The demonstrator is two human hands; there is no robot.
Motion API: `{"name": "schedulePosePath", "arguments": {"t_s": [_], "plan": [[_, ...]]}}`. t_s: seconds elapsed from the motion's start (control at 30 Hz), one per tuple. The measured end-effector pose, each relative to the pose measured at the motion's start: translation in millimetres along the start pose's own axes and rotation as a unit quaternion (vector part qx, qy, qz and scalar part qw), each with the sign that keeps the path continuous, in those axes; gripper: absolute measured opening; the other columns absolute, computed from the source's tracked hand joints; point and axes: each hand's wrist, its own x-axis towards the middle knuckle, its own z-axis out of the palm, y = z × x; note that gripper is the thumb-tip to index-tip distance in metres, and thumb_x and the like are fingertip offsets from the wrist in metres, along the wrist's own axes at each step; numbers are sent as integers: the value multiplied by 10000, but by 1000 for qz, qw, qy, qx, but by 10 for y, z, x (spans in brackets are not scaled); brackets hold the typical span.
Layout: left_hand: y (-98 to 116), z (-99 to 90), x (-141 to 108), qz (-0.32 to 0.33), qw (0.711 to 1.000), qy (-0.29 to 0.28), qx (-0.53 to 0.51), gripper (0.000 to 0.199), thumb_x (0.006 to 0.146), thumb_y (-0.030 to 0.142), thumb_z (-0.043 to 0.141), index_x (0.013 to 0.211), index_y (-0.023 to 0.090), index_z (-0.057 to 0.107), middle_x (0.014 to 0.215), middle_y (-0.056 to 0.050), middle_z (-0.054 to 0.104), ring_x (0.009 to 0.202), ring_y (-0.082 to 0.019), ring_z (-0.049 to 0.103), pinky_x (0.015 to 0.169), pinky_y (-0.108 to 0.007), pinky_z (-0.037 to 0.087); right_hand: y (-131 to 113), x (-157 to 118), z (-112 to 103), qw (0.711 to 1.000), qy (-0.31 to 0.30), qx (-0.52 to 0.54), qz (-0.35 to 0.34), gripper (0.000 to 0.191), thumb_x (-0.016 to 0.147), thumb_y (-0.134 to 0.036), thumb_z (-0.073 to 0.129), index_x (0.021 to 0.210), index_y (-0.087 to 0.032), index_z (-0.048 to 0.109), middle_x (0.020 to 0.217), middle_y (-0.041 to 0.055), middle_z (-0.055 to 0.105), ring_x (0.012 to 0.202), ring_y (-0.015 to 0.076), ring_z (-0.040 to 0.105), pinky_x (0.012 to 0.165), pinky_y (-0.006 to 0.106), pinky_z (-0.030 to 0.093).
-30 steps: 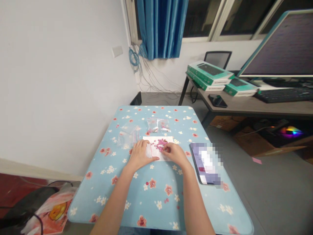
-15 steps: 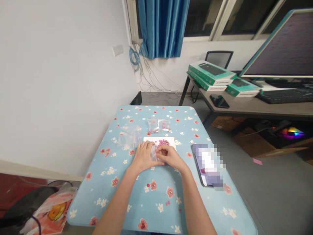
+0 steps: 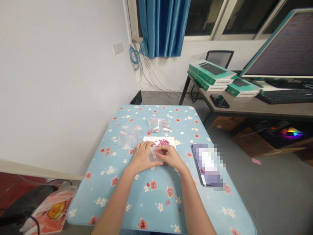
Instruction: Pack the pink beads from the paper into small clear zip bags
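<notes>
Blue curtain (image 3: 162,27), stacked green boxes (image 3: 212,74), wooden desk (image 3: 254,109), computer monitor (image 3: 278,44), black keyboard (image 3: 285,96)

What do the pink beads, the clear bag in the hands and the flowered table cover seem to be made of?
The pink beads look smooth and slightly glossy, perhaps plastic or sugar-coated; too small to tell. The bag seems thin clear plastic, see-through with shiny creases. The table cover looks like matte printed fabric, with no glare, though it could be a soft mat.
</notes>
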Motion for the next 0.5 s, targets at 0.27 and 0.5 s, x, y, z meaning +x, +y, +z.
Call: {"name": "schedulePosePath", "arguments": {"t_s": [0.27, 0.5], "plan": [[5, -9, 2, 12, 999, 23, 23, 725, 626, 508, 729, 1218, 216, 429, 1127, -65, 562, 1038, -264, 501, 855, -385, 366, -4, -2, -8, 999, 40, -33, 3, 188, 711, -197, 579, 838, -146, 708, 638, 2, 607, 547, 99, 450, 530, 225, 352], [-10, 4, 8, 10, 999, 41, 13, 708, 625, 537, 728, 1202, 222, 465, 1091, -55, 590, 1020, -252, 520, 857, -377, 361, -9, -1, -4, 997, 59, -42, 0, 221, 710, -189, 559, 863, -146, 713, 670, 8, 620, 545, 94, 447, 525, 218, 349]]}}
